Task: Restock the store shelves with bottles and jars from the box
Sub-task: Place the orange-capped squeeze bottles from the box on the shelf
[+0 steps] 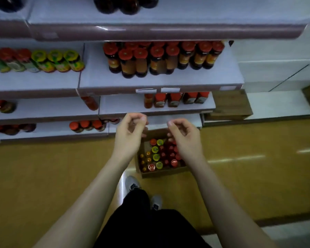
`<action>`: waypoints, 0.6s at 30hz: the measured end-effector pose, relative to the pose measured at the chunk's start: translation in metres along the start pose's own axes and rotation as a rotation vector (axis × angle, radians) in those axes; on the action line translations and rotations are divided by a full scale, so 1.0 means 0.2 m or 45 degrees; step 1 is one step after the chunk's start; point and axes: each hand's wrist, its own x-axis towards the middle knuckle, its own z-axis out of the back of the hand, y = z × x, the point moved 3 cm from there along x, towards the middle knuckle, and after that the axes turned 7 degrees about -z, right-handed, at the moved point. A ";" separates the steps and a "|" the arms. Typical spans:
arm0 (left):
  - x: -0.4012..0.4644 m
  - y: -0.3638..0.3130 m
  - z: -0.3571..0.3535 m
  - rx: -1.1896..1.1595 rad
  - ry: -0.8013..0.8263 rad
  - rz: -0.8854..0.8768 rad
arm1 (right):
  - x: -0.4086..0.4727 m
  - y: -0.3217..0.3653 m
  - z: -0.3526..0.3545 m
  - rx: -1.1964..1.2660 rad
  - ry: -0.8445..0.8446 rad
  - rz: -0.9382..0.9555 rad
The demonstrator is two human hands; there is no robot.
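Hands, left [131,129] and right [183,135], loosely curled, each grip holding nothing, above box [161,173]. Risk: packed jars [165,154] clink, slip if grabbed hastily.

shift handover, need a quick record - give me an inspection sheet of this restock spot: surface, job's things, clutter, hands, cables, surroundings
surface: yellow floor, glossy, light streaks reflected on it
job's things: open cardboard box on the floor at the shelf foot, packed with upright bottles and jars, red, orange and yellow-green lids; white shelves partly stocked, red-capped bottles on the middle tier, yellow-green-lidded jars to their left
clutter: nothing seen
hands: left hand and right hand above the box, fingers loosely curled, both holding nothing
cables: nothing seen
surroundings: brown wooden crate right of the shelves; white wall panels beyond; person's grey shoes near the box
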 end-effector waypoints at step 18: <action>0.26 0.29 -0.46 0.236 -0.144 -0.012 | 0.67 -0.19 0.25 -0.176 0.418 -0.016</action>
